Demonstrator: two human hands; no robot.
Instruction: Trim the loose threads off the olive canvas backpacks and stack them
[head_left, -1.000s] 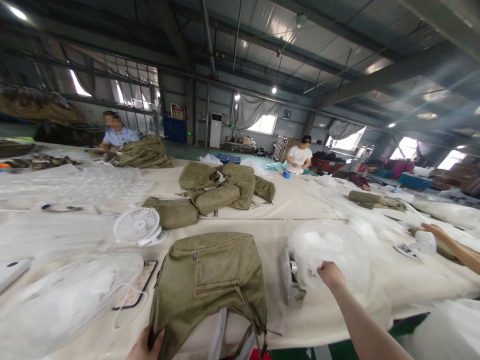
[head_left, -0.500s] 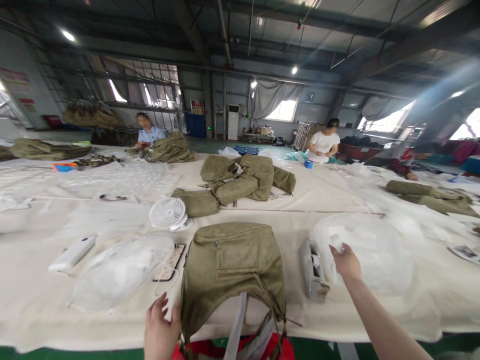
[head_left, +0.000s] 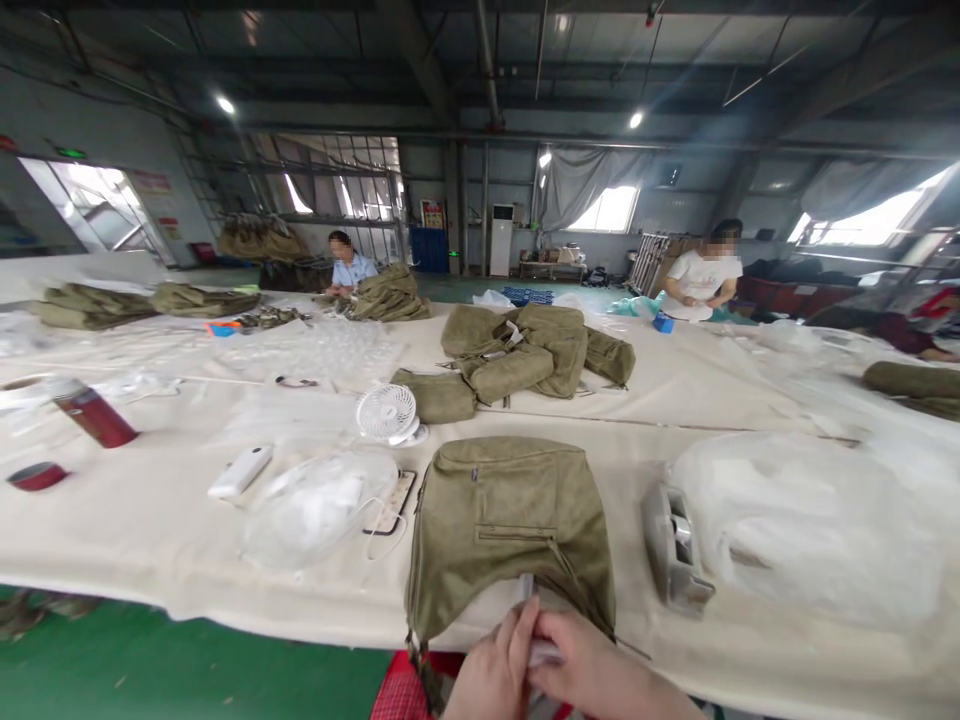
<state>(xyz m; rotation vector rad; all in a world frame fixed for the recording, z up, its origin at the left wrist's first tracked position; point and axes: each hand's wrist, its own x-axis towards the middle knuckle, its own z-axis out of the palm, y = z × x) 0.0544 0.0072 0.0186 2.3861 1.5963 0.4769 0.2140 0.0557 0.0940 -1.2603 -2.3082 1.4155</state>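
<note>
An olive-green bag [head_left: 517, 495] lies on the table in front of me, its zipped pocket facing up and its open curve toward me. A strap covered in pale, translucent wrapping [head_left: 526, 586] runs from it to my hands. My left hand [head_left: 491, 668] is closed around this wrapped strap from the left. From the other side, my right hand [head_left: 581, 655] pinches the same strap, fingers meeting those of the left. Whether a small piece is also between the fingertips is hidden. A grey tape dispenser [head_left: 675, 550] stands right of the bag.
Clear plastic bags [head_left: 817, 530] lie at right, another plastic bag [head_left: 322, 510] at left beside a phone [head_left: 390, 503]. A white fan [head_left: 387, 412], a power bank [head_left: 240, 472] and a red flask [head_left: 97, 412] stand around. More olive bags [head_left: 517, 350] are piled behind; co-workers sit beyond.
My right hand has come from the plastic bag beside the tape dispenser to the wrapped strap. My left hand has moved from the bag's left edge onto it too. The view has turned left.
</note>
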